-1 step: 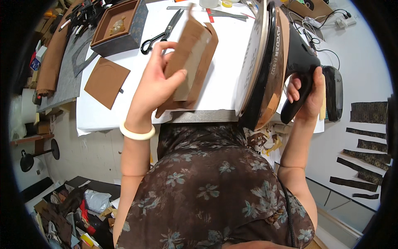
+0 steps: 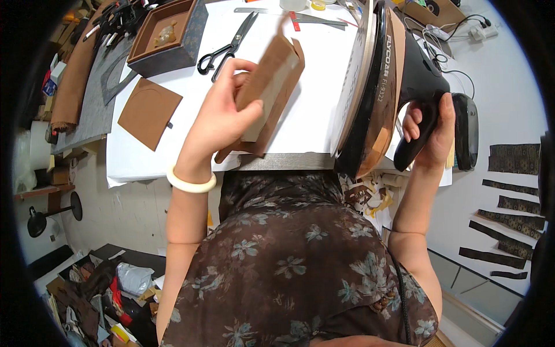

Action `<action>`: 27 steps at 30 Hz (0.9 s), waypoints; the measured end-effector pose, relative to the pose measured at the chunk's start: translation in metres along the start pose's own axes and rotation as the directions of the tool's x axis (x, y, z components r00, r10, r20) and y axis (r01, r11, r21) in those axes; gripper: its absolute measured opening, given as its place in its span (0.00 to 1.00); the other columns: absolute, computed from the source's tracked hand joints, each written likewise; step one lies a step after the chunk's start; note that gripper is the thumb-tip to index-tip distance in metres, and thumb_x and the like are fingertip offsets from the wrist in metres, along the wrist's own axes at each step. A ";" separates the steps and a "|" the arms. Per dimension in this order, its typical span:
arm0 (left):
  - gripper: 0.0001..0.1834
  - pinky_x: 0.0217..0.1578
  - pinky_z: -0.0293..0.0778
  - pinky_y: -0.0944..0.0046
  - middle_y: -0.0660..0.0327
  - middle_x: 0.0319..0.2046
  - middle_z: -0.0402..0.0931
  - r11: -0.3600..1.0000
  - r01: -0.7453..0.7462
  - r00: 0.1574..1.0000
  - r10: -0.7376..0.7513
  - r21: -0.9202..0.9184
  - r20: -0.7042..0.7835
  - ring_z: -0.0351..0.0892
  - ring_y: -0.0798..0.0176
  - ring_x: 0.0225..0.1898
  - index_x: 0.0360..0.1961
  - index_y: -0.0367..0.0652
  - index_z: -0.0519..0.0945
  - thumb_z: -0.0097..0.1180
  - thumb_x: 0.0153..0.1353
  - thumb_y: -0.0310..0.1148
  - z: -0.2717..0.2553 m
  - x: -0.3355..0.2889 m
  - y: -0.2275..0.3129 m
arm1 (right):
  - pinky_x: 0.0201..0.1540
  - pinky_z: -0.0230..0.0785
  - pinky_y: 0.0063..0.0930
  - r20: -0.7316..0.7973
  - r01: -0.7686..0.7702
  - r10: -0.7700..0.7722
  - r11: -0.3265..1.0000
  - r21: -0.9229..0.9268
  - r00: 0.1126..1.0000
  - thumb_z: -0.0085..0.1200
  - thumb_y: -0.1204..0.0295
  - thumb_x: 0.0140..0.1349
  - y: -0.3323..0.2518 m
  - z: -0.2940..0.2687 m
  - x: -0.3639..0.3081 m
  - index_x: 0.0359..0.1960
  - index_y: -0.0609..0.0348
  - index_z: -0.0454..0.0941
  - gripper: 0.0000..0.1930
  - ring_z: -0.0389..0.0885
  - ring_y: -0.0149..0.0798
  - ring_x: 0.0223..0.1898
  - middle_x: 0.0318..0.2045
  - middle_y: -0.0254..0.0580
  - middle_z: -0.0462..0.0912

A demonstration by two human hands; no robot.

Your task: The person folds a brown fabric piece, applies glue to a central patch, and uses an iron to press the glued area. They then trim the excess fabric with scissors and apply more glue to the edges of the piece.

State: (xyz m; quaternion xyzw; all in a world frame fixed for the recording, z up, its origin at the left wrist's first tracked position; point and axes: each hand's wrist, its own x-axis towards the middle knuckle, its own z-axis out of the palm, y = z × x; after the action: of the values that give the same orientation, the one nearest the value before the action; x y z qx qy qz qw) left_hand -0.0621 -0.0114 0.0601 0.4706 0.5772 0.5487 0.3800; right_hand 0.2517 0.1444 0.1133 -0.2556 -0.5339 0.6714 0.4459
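My left hand (image 2: 222, 113), with a pale bangle at its wrist, grips a brown fabric-covered panel (image 2: 266, 107) between thumb and fingers. This panel is held tilted above the white table top, its paler inner face showing and its brown edges loose. My right hand (image 2: 433, 130) is wrapped round the handle of a black and amber clothes iron (image 2: 367, 98). The iron is tipped up, its soleplate facing left toward the panel. Beyond my left hand lie black-handled scissors (image 2: 228, 49). A flat brown piece (image 2: 150, 113) rests on the table to the left.
A patterned box (image 2: 173, 63) with a small tan figurine (image 2: 166, 36) inside stands at the back left. Metal rulers (image 2: 315, 21) lie at the back. Cables (image 2: 430, 43) and a black iron stand (image 2: 465, 133) are at the right. Dark fabric strips (image 2: 503, 225) hang far right.
The brown panel has tilted a little more upright and shifted slightly in my left hand. The iron has barely moved in my right hand.
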 end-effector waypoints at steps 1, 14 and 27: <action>0.25 0.57 0.76 0.59 0.51 0.51 0.82 0.989 -0.023 0.998 0.016 0.143 0.053 0.80 0.64 0.55 0.60 0.39 0.71 0.58 0.62 0.20 0.000 0.003 -0.001 | 0.18 0.66 0.22 0.025 0.043 -0.042 0.997 -0.059 0.999 0.48 0.52 0.80 -0.004 0.004 0.001 0.62 0.61 0.70 0.24 0.70 0.31 0.16 0.24 0.42 0.74; 0.17 0.47 0.83 0.62 0.48 0.42 0.89 0.955 -0.008 0.976 0.072 0.298 -0.205 0.91 0.57 0.43 0.51 0.34 0.82 0.68 0.61 0.24 0.011 -0.045 -0.030 | 0.38 0.73 0.19 0.756 0.647 0.079 0.465 -0.605 0.650 0.64 0.58 0.71 -0.063 0.050 0.080 0.62 0.60 0.78 0.25 0.81 0.27 0.35 0.38 0.34 0.85; 0.14 0.45 0.82 0.67 0.58 0.39 0.90 0.985 0.057 0.950 -0.003 0.164 -0.313 0.88 0.69 0.41 0.49 0.34 0.88 0.71 0.62 0.23 0.023 -0.051 -0.039 | 0.28 0.65 0.28 0.814 0.805 0.292 0.184 -0.564 0.503 0.70 0.62 0.66 -0.046 0.114 0.102 0.50 0.62 0.80 0.19 0.70 0.35 0.23 0.24 0.41 0.74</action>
State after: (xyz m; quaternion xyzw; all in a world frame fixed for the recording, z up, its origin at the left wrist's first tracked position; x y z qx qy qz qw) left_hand -0.0319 -0.0521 0.0149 0.4000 0.6819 0.5586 0.2509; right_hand 0.1248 0.1785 0.2041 -0.0133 -0.9927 0.1181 0.0188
